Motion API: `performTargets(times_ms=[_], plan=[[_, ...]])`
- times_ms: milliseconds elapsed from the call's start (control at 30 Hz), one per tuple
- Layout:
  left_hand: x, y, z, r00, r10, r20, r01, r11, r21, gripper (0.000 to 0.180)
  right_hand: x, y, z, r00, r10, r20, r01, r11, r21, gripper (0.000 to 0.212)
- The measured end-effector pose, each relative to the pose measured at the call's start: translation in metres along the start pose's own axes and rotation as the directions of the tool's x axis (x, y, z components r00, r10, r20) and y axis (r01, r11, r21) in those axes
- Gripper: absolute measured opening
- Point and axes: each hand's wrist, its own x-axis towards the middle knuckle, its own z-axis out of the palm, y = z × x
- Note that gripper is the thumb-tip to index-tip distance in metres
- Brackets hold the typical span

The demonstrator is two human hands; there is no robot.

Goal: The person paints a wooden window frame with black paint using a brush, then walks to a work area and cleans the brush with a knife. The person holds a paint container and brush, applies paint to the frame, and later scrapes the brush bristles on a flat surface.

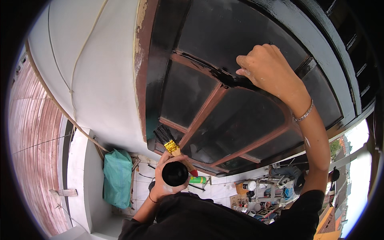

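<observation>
My left hand (161,185), low in the middle, is closed around a round container of black paint (175,174). It also steadies a wide paintbrush (173,148) with black bristles, a gold ferrule and a wooden handle tipped red, lying across the container's far side. Up and to the right, my right hand (267,71) is closed in a fist close to the crossbar of a brown wooden window frame (204,107). Whatever it grips, if anything, is hidden behind the fingers. Wet black paint (224,78) covers part of that crossbar; the lower bars are still brown.
Left of the frame stands a white wall (108,80) with loose cords. Below are a green sack (117,178) and a green can (197,179) on the tiled floor. Cans and tools crowd the lower right (260,198), beside what looks like a person in blue-grey trousers (286,172).
</observation>
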Motion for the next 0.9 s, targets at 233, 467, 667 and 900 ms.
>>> performTargets(times_ms=[233, 467, 667, 900], plan=[[0.001, -0.011, -0.01, 1.0, -0.02, -0.002, 0.02, 1.0, 0.015, 0.061, 0.023, -0.003, 0.014, 0.999, -0.044, -0.02, 0.045, 0.996, 0.083, 0.022], [0.002, -0.011, -0.009, 1.0, -0.013, -0.011, 0.012, 1.0, -0.01, 0.059, 0.025, -0.002, 0.012, 0.999, -0.021, 0.038, 0.017, 0.992, 0.124, 0.024], [0.005, -0.011, -0.012, 1.0, -0.012, -0.001, 0.012, 0.999, -0.041, 0.058, 0.028, -0.004, 0.02, 0.999, -0.047, 0.002, 0.046, 0.991, 0.127, 0.024], [0.003, -0.012, -0.013, 0.999, -0.038, 0.021, 0.04, 0.996, -0.075, 0.057, 0.033, -0.006, 0.017, 0.994, -0.012, 0.109, 0.005, 0.998, 0.059, 0.019]])
